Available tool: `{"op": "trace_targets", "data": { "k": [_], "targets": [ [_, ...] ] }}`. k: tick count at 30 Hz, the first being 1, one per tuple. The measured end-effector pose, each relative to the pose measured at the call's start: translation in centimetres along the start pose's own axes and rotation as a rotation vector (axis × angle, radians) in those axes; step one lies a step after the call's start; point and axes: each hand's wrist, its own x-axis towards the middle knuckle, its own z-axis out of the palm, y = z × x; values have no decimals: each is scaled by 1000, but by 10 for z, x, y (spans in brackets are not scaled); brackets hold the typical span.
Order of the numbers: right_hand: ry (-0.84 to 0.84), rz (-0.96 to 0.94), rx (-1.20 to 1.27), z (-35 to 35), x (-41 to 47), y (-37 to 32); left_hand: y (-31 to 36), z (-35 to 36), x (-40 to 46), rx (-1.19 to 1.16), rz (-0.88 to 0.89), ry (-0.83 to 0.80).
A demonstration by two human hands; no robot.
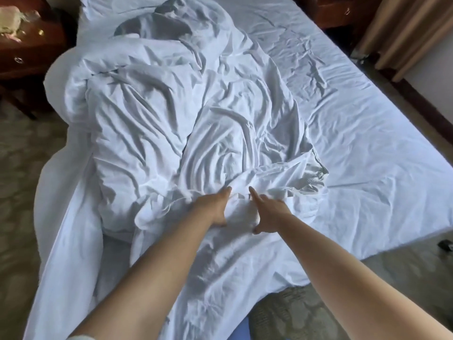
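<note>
Two bare arms reached up from the bottom of the frame to the middle. Left hand [212, 208] had its fingers dug into a bunch of the white blanket [171, 133] and gripped it. Right hand [270, 213] touched the same bunch, with one finger straight. Its other fingers were hidden, so I could not tell if it gripped. That crumpled blanket lay piled on the left half of the bed [367, 143]. At the upper left stood a brown table [29, 52].

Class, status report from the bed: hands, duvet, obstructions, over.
Left hand and right hand on bunched duvet, grip unclear. Bare sheet beside it. Nothing in the way.
</note>
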Motion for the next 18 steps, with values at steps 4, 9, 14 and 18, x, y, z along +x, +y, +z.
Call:
{"op": "trace_targets", "data": {
  "k": [4,9,14,18],
  "targets": [
    [49,-76,-118,22,-11,7,30,15,-26,47,-2,-100],
    [180,-297,-458,7,-46,17,71,17,-89,295,128,-33],
    [127,-354,-522,10,-131,35,125,49,-167,186,-8,95],
    [157,-442,-612,38,-203,69,182,80,-222,163,-156,78]
  ]
}}
